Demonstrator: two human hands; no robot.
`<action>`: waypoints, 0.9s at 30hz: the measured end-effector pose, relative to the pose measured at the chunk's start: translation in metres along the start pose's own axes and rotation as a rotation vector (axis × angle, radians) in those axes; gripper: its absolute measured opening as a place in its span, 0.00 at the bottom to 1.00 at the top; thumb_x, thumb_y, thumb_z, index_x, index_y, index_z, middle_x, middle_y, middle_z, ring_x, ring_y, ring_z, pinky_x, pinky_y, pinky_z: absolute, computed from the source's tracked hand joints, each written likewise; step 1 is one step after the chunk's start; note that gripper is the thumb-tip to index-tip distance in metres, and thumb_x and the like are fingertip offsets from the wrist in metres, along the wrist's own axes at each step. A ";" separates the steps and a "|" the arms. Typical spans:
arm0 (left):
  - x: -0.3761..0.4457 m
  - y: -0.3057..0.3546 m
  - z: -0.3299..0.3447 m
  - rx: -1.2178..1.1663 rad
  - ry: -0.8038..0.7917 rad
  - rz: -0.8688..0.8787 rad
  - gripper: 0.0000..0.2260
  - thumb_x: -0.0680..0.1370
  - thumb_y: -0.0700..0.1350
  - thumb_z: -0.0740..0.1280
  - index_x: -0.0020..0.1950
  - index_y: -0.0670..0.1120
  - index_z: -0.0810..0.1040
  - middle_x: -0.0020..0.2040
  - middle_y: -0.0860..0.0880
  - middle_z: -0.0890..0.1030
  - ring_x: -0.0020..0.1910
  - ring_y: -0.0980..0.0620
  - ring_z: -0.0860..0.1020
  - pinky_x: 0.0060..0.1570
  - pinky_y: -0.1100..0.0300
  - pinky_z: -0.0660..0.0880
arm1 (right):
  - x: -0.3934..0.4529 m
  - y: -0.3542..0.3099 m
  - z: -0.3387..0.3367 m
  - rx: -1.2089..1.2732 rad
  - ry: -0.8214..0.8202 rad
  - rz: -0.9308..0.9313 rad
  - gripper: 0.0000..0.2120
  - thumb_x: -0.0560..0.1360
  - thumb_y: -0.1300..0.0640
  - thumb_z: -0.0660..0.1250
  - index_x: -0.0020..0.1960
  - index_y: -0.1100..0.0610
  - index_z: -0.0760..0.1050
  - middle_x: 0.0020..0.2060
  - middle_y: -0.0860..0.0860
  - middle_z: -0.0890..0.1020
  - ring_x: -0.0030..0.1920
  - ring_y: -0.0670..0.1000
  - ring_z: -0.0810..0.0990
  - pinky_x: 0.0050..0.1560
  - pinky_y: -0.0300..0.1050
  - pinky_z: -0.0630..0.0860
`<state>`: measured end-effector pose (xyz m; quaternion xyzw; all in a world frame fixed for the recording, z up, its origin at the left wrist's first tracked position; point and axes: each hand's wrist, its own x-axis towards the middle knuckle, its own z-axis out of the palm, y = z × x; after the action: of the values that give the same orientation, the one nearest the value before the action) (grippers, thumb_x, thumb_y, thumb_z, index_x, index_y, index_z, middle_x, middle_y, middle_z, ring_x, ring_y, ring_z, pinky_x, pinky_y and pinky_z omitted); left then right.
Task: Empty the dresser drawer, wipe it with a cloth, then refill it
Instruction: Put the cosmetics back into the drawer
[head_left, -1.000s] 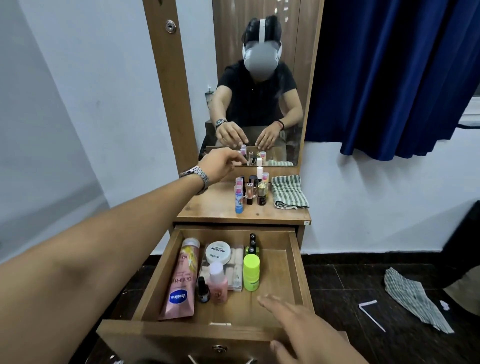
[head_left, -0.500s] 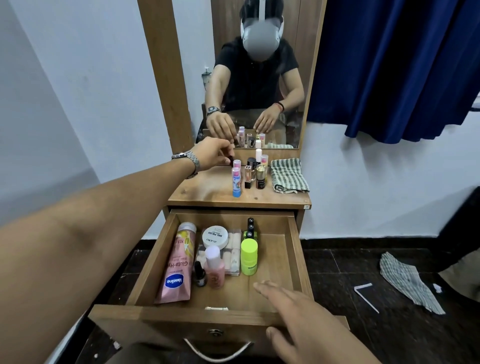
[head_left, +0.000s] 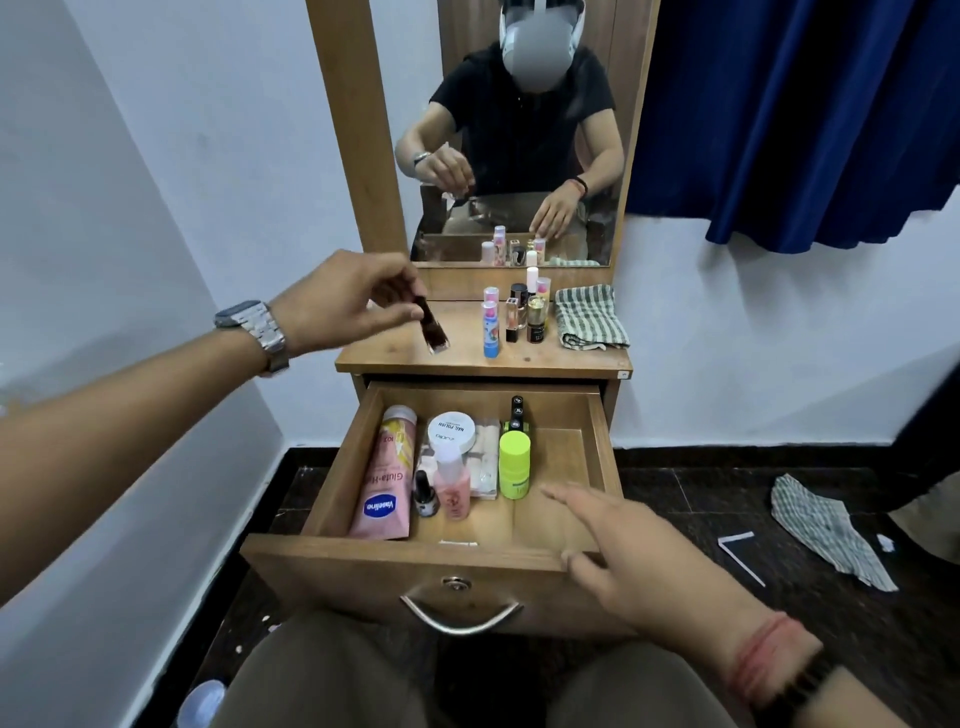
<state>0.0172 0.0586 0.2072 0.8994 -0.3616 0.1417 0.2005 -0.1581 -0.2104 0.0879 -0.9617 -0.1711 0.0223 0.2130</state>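
Observation:
The wooden drawer (head_left: 550, 558) stands pulled open below the dresser top (head_left: 415, 358). Inside lie a pink Vaseline tube (head_left: 382, 478), a white round jar (head_left: 451, 430), a small dark bottle (head_left: 426, 493), a pink bottle (head_left: 453, 483), a lime-green bottle (head_left: 514, 464) and black tubes (head_left: 516, 410). My left hand (head_left: 343, 301) holds a small dark bottle (head_left: 432, 328) tilted above the top's left side. My right hand (head_left: 623, 540) hovers flat, fingers spread, over the drawer's front right corner. Several small cosmetics (head_left: 514, 317) and a folded striped cloth (head_left: 589, 317) stand on the top.
A mirror (head_left: 519, 130) backs the dresser and reflects me. A blue curtain (head_left: 805, 114) hangs at the right. On the dark floor lie another striped cloth (head_left: 826, 530) and a white strip (head_left: 737, 553). White walls close in on the left.
My left hand has drawn back from the group of cosmetics toward the left, now carrying a small dark bottle. My right hand has stayed over the drawer's front right.

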 end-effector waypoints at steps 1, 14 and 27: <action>-0.010 0.013 0.002 -0.043 -0.042 0.026 0.07 0.73 0.44 0.72 0.49 0.45 0.79 0.42 0.51 0.82 0.40 0.58 0.80 0.46 0.66 0.77 | 0.000 0.000 -0.001 0.005 0.007 0.006 0.29 0.76 0.53 0.62 0.75 0.46 0.58 0.73 0.44 0.66 0.71 0.44 0.66 0.70 0.36 0.61; -0.041 0.061 0.109 0.317 -0.309 0.214 0.10 0.73 0.60 0.65 0.46 0.54 0.76 0.45 0.56 0.77 0.45 0.55 0.72 0.39 0.60 0.64 | -0.004 -0.001 -0.006 0.025 0.027 0.024 0.28 0.76 0.55 0.61 0.75 0.48 0.59 0.72 0.44 0.67 0.70 0.46 0.67 0.69 0.41 0.65; -0.047 0.044 0.138 0.413 -0.383 0.034 0.11 0.74 0.59 0.65 0.52 0.56 0.77 0.53 0.55 0.73 0.55 0.53 0.69 0.49 0.55 0.66 | -0.001 0.001 -0.001 0.007 -0.011 0.029 0.29 0.77 0.54 0.60 0.76 0.49 0.57 0.74 0.45 0.64 0.72 0.46 0.64 0.70 0.37 0.60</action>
<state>-0.0316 -0.0065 0.0790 0.9253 -0.3716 0.0433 -0.0612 -0.1589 -0.2117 0.0886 -0.9632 -0.1581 0.0314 0.2152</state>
